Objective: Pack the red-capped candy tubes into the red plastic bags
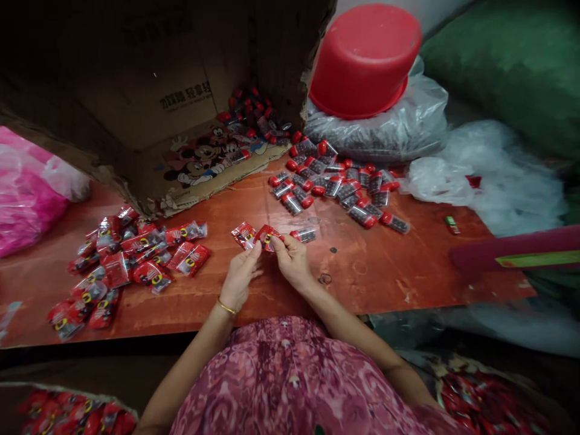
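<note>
My left hand [239, 275] and my right hand [293, 260] meet over the middle of a reddish-brown board [362, 272]. Between their fingertips they hold red printed plastic sachets [254, 234]; one sticks out to the left of my left thumb. A small clear tube with a red cap [303, 234] lies on the board just beyond my right fingers. To the left a heap of filled red sachets [131, 260] is spread out. Farther back on the right lies a pile of red-capped tubes [335, 184].
A tipped cardboard box [149, 103] with cartoon print opens toward me, more tubes spilling inside. An upturned red basin [365, 57] rests on a clear plastic bag [408, 127]. Pink bags [27, 199] sit at far left, crumpled plastic [498, 175] at right.
</note>
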Demonstrator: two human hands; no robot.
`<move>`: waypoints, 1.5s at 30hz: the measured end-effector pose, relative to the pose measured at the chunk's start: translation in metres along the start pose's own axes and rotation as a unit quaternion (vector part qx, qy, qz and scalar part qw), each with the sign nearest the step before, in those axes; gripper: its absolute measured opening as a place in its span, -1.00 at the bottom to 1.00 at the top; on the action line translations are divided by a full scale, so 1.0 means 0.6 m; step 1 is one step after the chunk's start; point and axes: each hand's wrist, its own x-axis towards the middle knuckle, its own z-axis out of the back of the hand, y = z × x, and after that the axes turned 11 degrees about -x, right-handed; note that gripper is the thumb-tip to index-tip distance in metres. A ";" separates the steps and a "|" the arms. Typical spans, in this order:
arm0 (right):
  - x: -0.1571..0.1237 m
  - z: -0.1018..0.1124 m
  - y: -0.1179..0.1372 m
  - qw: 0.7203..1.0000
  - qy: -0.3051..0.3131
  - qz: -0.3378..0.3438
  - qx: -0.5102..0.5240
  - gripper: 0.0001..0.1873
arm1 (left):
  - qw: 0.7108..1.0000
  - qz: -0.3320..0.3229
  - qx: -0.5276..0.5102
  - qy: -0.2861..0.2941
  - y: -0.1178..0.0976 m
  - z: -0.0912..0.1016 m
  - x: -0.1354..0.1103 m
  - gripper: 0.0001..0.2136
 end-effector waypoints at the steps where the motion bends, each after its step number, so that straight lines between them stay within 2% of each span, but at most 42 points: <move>1: -0.003 0.000 -0.001 1.000 -0.002 0.001 -0.002 -0.70 | 0.999 0.040 -0.032 0.000 0.003 0.001 -0.002 -0.48; 3: -0.008 -0.003 -0.001 1.000 0.003 -0.001 0.008 -0.75 | 0.995 0.059 -0.075 0.003 0.006 0.002 -0.006 -0.52; 8: -0.022 -0.017 -0.001 0.999 0.035 -0.001 0.023 -0.72 | 0.986 -0.096 -0.122 -0.055 0.005 -0.009 -0.001 -0.68; 11: -0.019 -0.012 -0.004 0.998 0.054 0.010 -0.011 -0.66 | 0.983 -0.090 -0.154 -0.051 -0.002 -0.017 0.005 -0.67; 14: 0.003 0.028 -0.018 0.987 0.068 0.080 -0.119 -0.62 | 0.980 -0.047 -0.186 -0.056 -0.013 -0.017 0.009 -0.66; 16: 0.025 0.070 -0.037 0.962 0.061 0.130 -0.232 -0.65 | 0.979 -0.024 -0.194 -0.060 -0.021 -0.014 0.012 -0.67; 19: 0.055 0.127 -0.076 0.908 0.080 0.112 -0.397 -0.59 | 0.977 0.011 -0.205 -0.048 -0.029 -0.010 0.015 -0.69; 21: 0.063 0.148 -0.098 0.890 0.116 0.106 -0.429 -0.60 | 0.976 0.030 -0.212 -0.035 -0.030 -0.010 0.016 -0.71; 23: 0.057 0.155 -0.107 0.896 0.134 0.111 -0.409 -0.66 | 0.976 0.039 -0.212 -0.027 -0.028 -0.012 0.016 -0.73; 25: 0.041 0.151 -0.101 0.923 0.115 0.087 -0.356 -0.70 | 0.976 0.040 -0.212 -0.026 -0.027 -0.013 0.015 -0.73; 28: 0.005 0.136 -0.068 0.973 0.093 -0.004 -0.210 -0.75 | 0.977 0.032 -0.209 -0.031 -0.025 -0.014 0.013 -0.72; 30: -0.017 0.127 -0.038 0.988 0.107 -0.055 -0.093 -0.77 | 0.979 0.021 -0.199 -0.030 -0.026 -0.015 0.011 -0.71; 32: -0.032 0.121 -0.012 0.989 0.119 -0.086 -0.015 -0.77 | 0.983 0.011 -0.183 -0.027 -0.027 -0.018 0.009 -0.68; 35: -0.037 0.117 0.011 0.988 0.112 -0.105 0.017 -0.79 | 0.988 -0.004 -0.152 -0.025 -0.026 -0.022 0.007 -0.64; 41: -0.030 0.104 0.016 0.985 0.122 -0.123 0.028 -0.78 | 0.993 -0.048 -0.104 -0.024 -0.019 -0.020 0.006 -0.63; 45: -0.035 0.084 0.017 0.983 0.094 -0.148 0.054 -0.76 | 0.987 -0.056 -0.147 -0.019 -0.015 -0.026 0.005 -0.66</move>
